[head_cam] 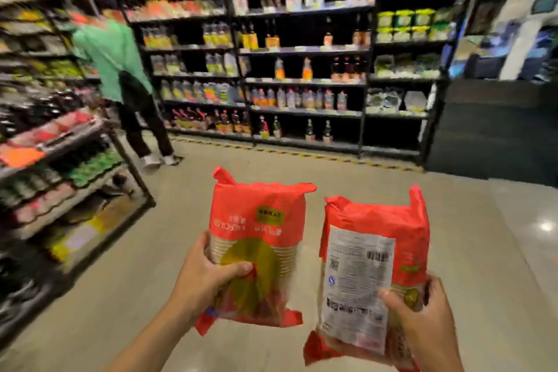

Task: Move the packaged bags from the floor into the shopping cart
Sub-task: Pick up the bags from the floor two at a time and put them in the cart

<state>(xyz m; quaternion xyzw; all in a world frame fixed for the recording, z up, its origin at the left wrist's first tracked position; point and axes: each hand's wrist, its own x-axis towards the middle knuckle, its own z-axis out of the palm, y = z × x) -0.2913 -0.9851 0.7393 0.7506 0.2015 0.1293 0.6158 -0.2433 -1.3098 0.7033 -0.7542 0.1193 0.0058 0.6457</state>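
The person stands in a shop aisle with one packaged bag in each of the two hands, both bags lifted well above the floor (302,190). The left hand (205,278) is closed around the lower half of the left red bag (259,238), thumb across its printed front and fingers behind. The right hand (422,320) grips the lower right edge of the right red bag (374,266), which shows its white label side, thumb pressed on the label. The two bags hang side by side, close but apart, top seams pointing away from the person.

No shopping cart appears in this view, so the step in hand looks like the carry toward it. Taking the left red bag as the landmark: beyond it and to its left a person in a green top (111,60) bends at the shelves (302,51), and a low rack (75,175) stands to its left; the open floor lies beyond it and to its right.

To do this well, the person would likely first bring the cart into sight, keeping clear of the bystander. Both grips sit low on soft, floppy packs, so the tops may sag or slip; holding firmly and lowering each bag into the basket, rather than dropping it, would be safer.
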